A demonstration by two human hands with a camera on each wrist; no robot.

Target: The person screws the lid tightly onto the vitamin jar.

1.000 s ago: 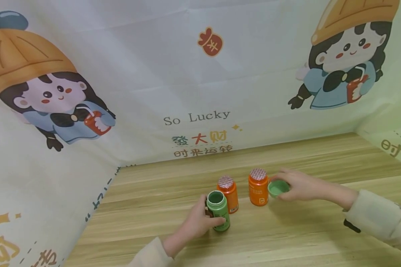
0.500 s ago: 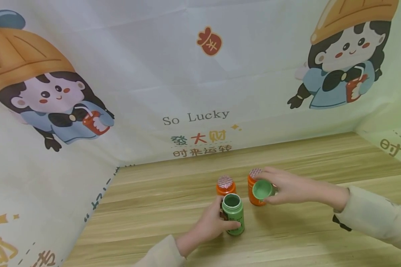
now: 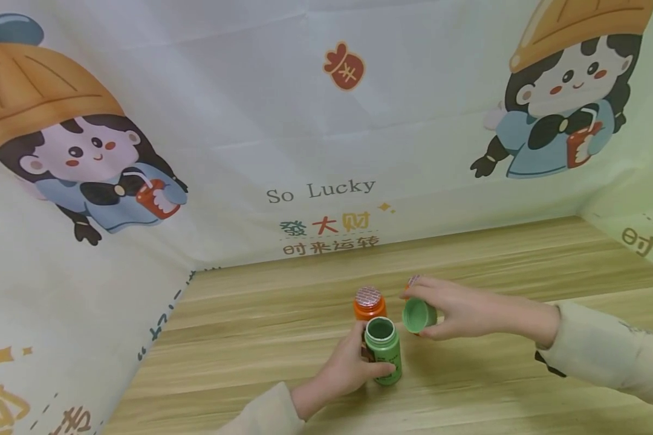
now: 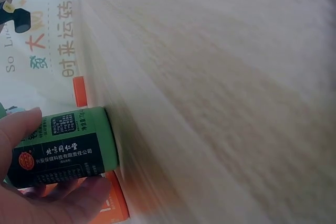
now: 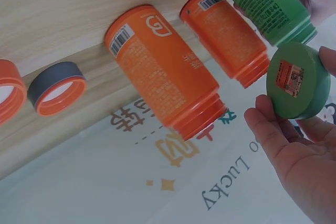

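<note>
My left hand grips a green bottle round its body; the bottle stands upright with its mouth uncovered. In the left wrist view, dark label panels with white print show on the bottle. My right hand pinches a green lid by its edge, its hollow side facing the head camera. From the right wrist, the outer face of the lid bears a small orange sticker with a code. The lid is beside the bottle's mouth, apart from it in the head view.
An orange bottle with a foil-like seal stands right behind the green one. A second orange bottle is mostly hidden by my right hand in the head view. A grey-and-orange cap and an orange cap lie farther along.
My left hand has shifted right with the green bottle. My right hand has moved left with the lid, now covering most of the right orange bottle and turning the lid more upright.
</note>
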